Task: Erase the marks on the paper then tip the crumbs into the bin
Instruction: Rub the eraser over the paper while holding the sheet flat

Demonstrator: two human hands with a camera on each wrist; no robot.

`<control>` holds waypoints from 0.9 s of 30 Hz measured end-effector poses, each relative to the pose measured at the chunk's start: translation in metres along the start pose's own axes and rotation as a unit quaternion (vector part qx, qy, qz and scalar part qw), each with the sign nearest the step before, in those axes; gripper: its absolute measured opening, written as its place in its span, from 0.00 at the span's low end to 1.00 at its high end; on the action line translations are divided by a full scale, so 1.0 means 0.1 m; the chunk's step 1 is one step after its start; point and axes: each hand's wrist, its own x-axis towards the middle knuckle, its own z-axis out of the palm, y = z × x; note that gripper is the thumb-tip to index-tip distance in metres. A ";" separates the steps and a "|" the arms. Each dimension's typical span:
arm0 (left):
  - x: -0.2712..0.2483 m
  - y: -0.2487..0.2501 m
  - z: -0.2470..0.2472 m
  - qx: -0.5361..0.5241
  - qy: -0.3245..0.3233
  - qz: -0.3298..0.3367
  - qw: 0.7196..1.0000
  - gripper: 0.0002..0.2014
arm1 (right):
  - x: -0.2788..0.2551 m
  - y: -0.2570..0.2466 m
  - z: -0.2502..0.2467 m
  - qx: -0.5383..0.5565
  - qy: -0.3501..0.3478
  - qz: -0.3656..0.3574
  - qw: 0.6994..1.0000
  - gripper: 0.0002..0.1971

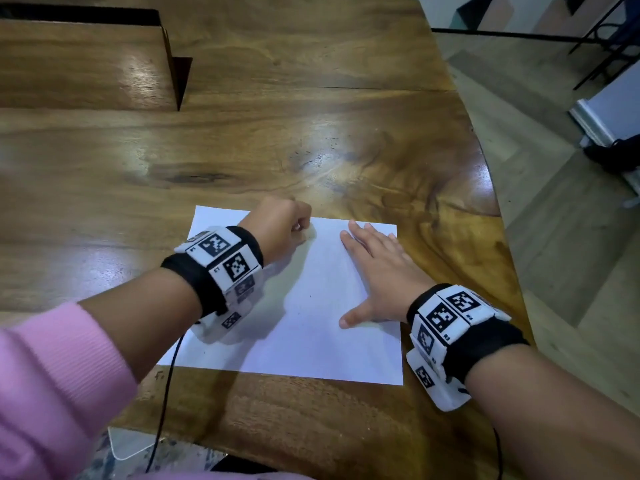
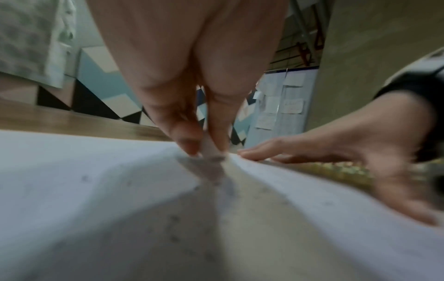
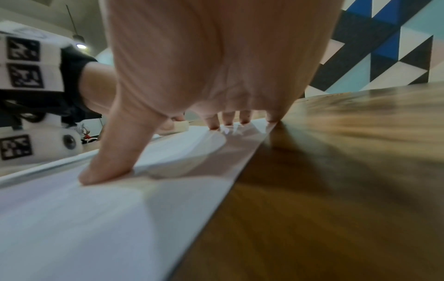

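Note:
A white sheet of paper [image 1: 311, 327] lies on the wooden table [image 1: 277, 133] near its front edge. My left hand [image 1: 284, 230] is at the sheet's far edge and pinches a small pale eraser [image 2: 211, 150] with its tip pressed on the paper [image 2: 96, 180]. From the right wrist view the eraser [image 3: 180, 126] shows as a cream block. Small grey crumbs [image 2: 174, 226] are scattered on the sheet behind it. My right hand [image 1: 377, 271] lies flat with spread fingers [image 3: 213, 121] on the sheet's right side, thumb [image 3: 105, 167] pressed down. No bin is in view.
A raised wooden shelf or box [image 1: 86, 64] sits at the table's far left. The table's curved right edge [image 1: 498, 216] runs close to the paper, with floor beyond. A cable [image 1: 166, 403] hangs from my left wrist over the front edge.

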 end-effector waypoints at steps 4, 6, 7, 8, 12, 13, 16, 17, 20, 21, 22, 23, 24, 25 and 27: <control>-0.15 0.02 -0.04 0.031 -0.170 0.054 0.984 0.02 | 0.00 0.01 0.00 -0.003 -0.002 0.002 1.000 0.67; -0.06 0.05 -0.09 0.020 -0.143 0.037 0.989 0.01 | 0.01 0.00 0.00 -0.010 -0.006 0.002 1.000 0.66; 0.01 0.06 -0.11 0.012 -0.118 0.031 0.992 0.02 | 0.01 -0.02 0.01 -0.015 -0.008 0.002 1.000 0.66; 0.07 0.09 -0.11 0.013 -0.101 0.029 0.994 0.04 | 0.02 -0.03 0.02 -0.019 -0.009 0.003 1.000 0.66; 0.13 0.15 -0.03 0.017 -0.059 0.009 0.998 0.06 | 0.05 -0.08 0.03 -0.030 -0.006 0.015 0.999 0.65; 0.11 0.14 0.01 0.014 -0.044 0.004 0.999 0.07 | 0.05 -0.07 0.03 -0.029 -0.004 0.017 0.999 0.66; 0.01 0.11 0.04 0.011 -0.033 -0.001 0.999 0.06 | 0.04 -0.08 0.02 -0.030 -0.006 0.023 0.999 0.68; 0.00 0.09 0.03 0.010 -0.042 -0.002 0.999 0.06 | 0.04 -0.09 0.01 -0.033 -0.007 0.025 0.999 0.69; 0.02 0.06 -0.04 0.004 -0.045 -0.019 0.999 0.07 | 0.06 -0.13 -0.03 -0.050 -0.014 0.032 0.998 0.70; 0.04 0.05 -0.05 0.003 -0.040 -0.022 0.999 0.07 | 0.07 -0.14 -0.05 -0.057 -0.013 0.033 0.998 0.70; 0.05 0.07 -0.05 0.002 -0.033 -0.022 0.999 0.07 | 0.08 -0.15 -0.06 -0.062 -0.012 0.033 0.997 0.70; 0.06 0.09 -0.05 0.002 -0.025 -0.022 0.999 0.07 | 0.08 -0.14 -0.06 -0.065 -0.012 0.032 0.997 0.70; 0.08 0.10 -0.04 0.000 -0.018 -0.022 1.000 0.07 | 0.08 -0.14 -0.06 -0.065 -0.014 0.032 0.997 0.71; 0.08 0.12 -0.03 0.001 -0.014 -0.023 1.000 0.07 | 0.09 -0.13 -0.05 -0.063 -0.015 0.032 0.997 0.71; 0.07 0.12 -0.02 0.000 -0.015 -0.015 1.000 0.06 | 0.09 -0.12 -0.05 -0.057 -0.015 0.033 0.998 0.71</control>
